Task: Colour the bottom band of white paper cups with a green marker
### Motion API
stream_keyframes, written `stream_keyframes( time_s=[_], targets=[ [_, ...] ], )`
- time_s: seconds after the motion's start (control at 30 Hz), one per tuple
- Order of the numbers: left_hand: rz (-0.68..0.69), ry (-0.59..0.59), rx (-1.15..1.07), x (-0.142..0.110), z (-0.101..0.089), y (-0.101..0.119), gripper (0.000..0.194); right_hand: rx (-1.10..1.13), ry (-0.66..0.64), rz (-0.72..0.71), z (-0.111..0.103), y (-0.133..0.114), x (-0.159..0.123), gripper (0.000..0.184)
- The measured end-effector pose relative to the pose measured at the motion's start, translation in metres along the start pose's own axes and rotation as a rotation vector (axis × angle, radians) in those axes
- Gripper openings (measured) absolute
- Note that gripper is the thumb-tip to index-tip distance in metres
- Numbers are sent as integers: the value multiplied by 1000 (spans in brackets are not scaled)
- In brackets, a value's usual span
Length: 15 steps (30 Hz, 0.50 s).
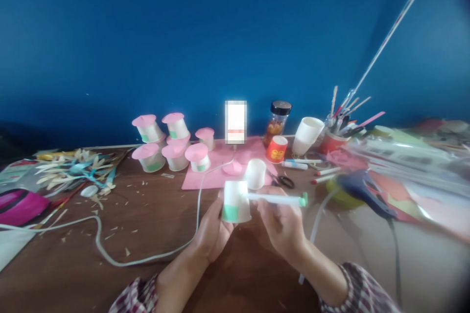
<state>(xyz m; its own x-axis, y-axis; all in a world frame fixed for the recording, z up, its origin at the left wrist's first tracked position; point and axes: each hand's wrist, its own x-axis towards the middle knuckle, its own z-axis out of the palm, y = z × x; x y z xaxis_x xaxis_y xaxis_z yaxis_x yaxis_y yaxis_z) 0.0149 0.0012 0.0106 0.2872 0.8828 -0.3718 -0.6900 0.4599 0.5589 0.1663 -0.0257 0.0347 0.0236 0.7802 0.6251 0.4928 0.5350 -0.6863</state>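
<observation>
Clock centred on the held cup, 12 = far edge.

Left hand [211,232]: curled around a white paper cup with a green patch [237,195], from its 8 o'clock side. Cup is rim-down, raised in front of the body, patch low on the wall facing the camera.

Right hand [284,227]: at 4 o'clock, fingers closed on a slim white pen with a green end [277,199]. Pen near level, green end toward 3, other end at the cup wall; can't tell if touching, motion blur.

Around it: plain white paper cup [256,174] just beside at 1, on a flat pink sheet [194,180]. Black-handled scissors [285,182] at 2. Red paper cup with yellow print [276,149] farther out at 1. White cups with pink disc tops [150,159] grouped at 10–11, some stacked. White cable [125,263] crosses the brown table [154,230] from 9, past the left hand.
</observation>
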Motion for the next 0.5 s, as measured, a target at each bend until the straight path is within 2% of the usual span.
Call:
stream_keyframes(
  time_s=[0.1,0.27,0.5],
  targets=[
    [-7,-18,8,-1,1,0,33,15,-7,-7,1,0,1,9],
    [-17,20,3,-1,4,1,35,2,-1,-19,1,1,1,9],
    [-38,24,-9,0,2,1,37,-22,18,19,0,1,1,8]
  ],
)
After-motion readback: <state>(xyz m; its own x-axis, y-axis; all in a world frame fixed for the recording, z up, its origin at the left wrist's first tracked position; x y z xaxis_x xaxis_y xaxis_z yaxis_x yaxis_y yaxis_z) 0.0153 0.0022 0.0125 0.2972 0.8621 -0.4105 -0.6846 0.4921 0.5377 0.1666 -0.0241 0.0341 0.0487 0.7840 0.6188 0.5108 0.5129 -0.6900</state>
